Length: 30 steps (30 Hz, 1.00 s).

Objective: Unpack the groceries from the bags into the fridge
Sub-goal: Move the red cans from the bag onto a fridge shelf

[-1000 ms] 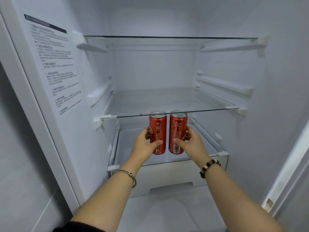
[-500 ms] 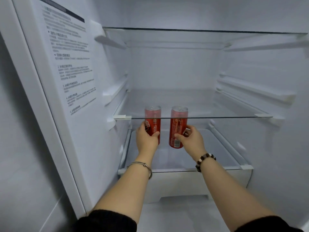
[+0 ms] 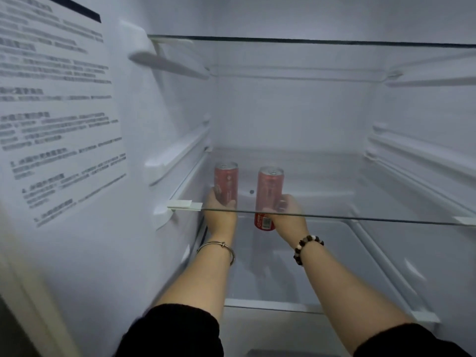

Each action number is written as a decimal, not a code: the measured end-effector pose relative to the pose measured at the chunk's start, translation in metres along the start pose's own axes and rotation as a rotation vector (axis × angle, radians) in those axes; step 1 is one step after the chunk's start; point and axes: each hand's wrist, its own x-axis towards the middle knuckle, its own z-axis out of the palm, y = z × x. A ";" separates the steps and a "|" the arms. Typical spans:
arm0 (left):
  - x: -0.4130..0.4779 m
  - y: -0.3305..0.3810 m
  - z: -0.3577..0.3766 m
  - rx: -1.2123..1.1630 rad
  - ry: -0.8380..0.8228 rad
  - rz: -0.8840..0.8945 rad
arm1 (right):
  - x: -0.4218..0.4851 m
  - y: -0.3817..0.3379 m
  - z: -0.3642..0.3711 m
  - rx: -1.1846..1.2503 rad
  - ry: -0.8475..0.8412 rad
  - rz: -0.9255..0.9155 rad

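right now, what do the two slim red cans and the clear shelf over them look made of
Left slim red can and right slim red can: likely metal, printed red, with silvery pull-tab tops. Clear shelf: apparently glass, see-through; the cans show hazily through it.

Lower glass shelf (image 3: 347,266) w/ 2 cans (image 3: 269,186), poss. resting.

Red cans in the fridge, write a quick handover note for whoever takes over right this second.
Left hand grips the left red can; right hand grips the right red can.
Both cans are upright and apart, under the middle glass shelf and over the bottom glass shelf. Whether they rest on it cannot be told.
Done: two cans brought inside the fridge.
Left: set them down, let go, then unpack whatever remains.
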 end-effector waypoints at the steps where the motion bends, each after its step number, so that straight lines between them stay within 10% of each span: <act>1: 0.004 0.000 0.001 0.000 0.001 -0.011 | 0.004 0.001 0.003 -0.011 -0.003 0.006; 30: 0.023 -0.016 0.016 0.131 0.102 -0.025 | 0.056 0.001 0.042 -0.227 -0.080 -0.049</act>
